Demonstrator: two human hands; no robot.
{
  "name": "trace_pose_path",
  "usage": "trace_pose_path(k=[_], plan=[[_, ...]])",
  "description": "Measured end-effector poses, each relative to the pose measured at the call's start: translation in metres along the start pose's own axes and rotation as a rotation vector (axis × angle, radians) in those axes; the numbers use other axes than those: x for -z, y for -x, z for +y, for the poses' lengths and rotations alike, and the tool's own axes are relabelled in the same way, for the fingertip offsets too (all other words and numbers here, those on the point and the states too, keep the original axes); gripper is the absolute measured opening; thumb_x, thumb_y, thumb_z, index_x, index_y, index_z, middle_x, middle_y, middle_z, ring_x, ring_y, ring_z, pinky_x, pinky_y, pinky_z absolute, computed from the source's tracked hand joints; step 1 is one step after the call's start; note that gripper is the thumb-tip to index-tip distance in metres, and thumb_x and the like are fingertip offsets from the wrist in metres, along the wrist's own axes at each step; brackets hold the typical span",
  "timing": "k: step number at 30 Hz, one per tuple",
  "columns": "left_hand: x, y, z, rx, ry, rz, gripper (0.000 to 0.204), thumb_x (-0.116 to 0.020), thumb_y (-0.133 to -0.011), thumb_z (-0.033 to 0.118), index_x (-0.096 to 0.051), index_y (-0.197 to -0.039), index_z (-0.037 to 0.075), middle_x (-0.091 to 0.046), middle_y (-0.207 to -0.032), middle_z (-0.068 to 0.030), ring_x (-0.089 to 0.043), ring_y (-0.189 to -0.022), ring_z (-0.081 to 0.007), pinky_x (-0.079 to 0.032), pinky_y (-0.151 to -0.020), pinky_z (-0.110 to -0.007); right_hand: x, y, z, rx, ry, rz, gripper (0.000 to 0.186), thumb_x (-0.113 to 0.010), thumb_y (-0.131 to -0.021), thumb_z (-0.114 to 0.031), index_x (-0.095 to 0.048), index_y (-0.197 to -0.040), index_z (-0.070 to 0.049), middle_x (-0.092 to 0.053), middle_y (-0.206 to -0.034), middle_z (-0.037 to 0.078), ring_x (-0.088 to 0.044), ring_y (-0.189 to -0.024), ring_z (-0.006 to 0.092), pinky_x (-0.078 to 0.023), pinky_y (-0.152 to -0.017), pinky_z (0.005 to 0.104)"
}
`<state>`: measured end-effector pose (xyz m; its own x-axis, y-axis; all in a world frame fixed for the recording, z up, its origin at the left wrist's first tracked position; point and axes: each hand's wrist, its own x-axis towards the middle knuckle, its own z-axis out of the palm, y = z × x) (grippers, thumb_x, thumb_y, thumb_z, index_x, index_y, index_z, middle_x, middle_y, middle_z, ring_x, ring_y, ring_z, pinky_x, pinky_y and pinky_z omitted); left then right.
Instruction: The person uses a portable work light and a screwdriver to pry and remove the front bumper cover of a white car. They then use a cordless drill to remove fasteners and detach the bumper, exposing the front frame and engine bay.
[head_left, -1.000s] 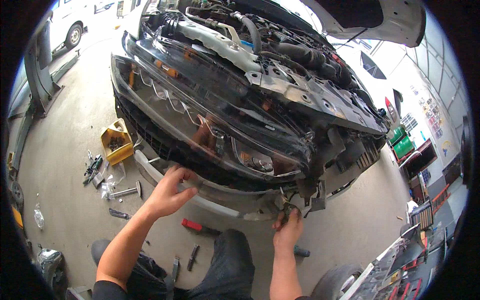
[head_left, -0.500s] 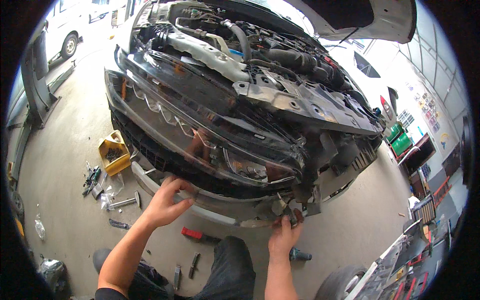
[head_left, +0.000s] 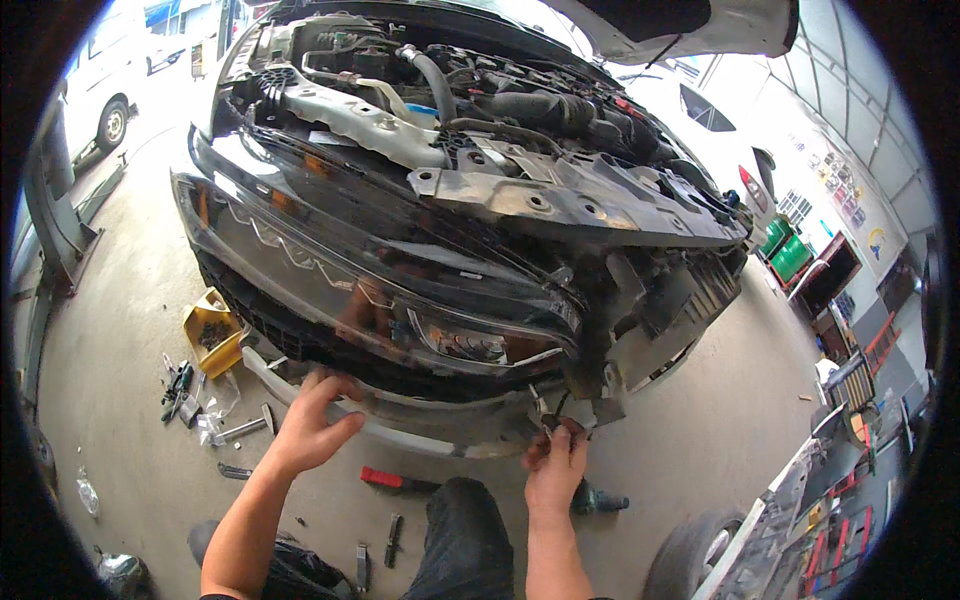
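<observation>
My left hand [head_left: 318,430] is at the lower edge of the car's black front bumper [head_left: 300,325]. Its fingers bend up against that edge beside the pale grey lower strip [head_left: 410,437], with the thumb apart from them; the fingertips are blurred. My right hand [head_left: 556,465] pinches a small dark piece with a short metal shaft [head_left: 538,400] at the strip's right end. Its exact kind is hidden by my fingers. Above, the headlight [head_left: 460,340] sits behind a glossy clear cover, and a bare metal crossbar [head_left: 560,205] runs over the open front.
A yellow container [head_left: 214,335] of small dark fasteners stands left, near a hammer [head_left: 245,428] and loose tools. A red-and-black tool [head_left: 395,481] lies before my knees. Beside my right forearm is a dark power tool [head_left: 600,499]. A wheel [head_left: 700,550] lies lower right.
The view has shifted, so the car sits slightly further left. My right hand has turned a little with the small piece still in it. My left hand stays by the bumper edge.
</observation>
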<state>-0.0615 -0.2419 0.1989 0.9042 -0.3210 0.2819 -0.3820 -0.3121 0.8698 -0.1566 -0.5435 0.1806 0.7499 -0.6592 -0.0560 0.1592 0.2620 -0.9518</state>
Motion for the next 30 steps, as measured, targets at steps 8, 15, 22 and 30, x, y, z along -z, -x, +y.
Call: trace_pose_path(k=[8,15,22,30], plan=[[0.002,0.001,-0.004,-0.003,-0.025,0.004,0.027,-0.068,-0.075,0.013,-0.06,-0.098,0.002,-0.055,-0.107,-0.0158,-0.052,-0.105,-0.032,-0.041,-0.092,-0.037,-0.004,0.0,-0.001,-0.037,-0.155,0.017,0.023,-0.051,-0.096,-0.021,-0.046,-0.116,-0.011,-0.058,-0.086,0.006,-0.054,-0.069,0.0172,-0.045,-0.058,0.0336],[-0.002,-0.001,-0.005,-0.015,-0.014,-0.002,0.027,-0.069,-0.073,0.012,-0.059,-0.096,0.002,-0.054,-0.107,-0.0158,-0.052,-0.106,-0.0331,-0.041,-0.093,-0.038,-0.01,0.005,-0.01,0.031,-0.186,0.02,0.024,-0.053,-0.094,-0.017,-0.048,-0.115,-0.008,-0.058,-0.093,0.007,-0.055,-0.071,0.0175,-0.046,-0.06,0.0329],[-0.004,0.0,-0.004,-0.002,0.007,0.011,0.026,-0.068,-0.073,0.011,-0.06,-0.096,0.002,-0.054,-0.106,-0.0155,-0.051,-0.106,-0.0329,-0.04,-0.093,-0.038,0.001,-0.003,0.013,0.198,-0.017,0.053,0.024,-0.054,-0.094,-0.016,-0.05,-0.115,-0.005,-0.057,-0.092,0.007,-0.054,-0.069,0.0175,-0.046,-0.057,0.0336],[-0.004,0.0,-0.003,-0.02,-0.013,0.011,0.026,-0.068,-0.072,0.01,-0.06,-0.096,0.003,-0.055,-0.106,-0.015,-0.052,-0.106,-0.0327,-0.04,-0.094,-0.038,0.005,-0.005,0.004,0.028,-0.085,0.001,0.024,-0.052,-0.093,-0.012,-0.047,-0.115,-0.003,-0.056,-0.091,0.01,-0.053,-0.069,0.017,-0.046,-0.056,0.0326]])
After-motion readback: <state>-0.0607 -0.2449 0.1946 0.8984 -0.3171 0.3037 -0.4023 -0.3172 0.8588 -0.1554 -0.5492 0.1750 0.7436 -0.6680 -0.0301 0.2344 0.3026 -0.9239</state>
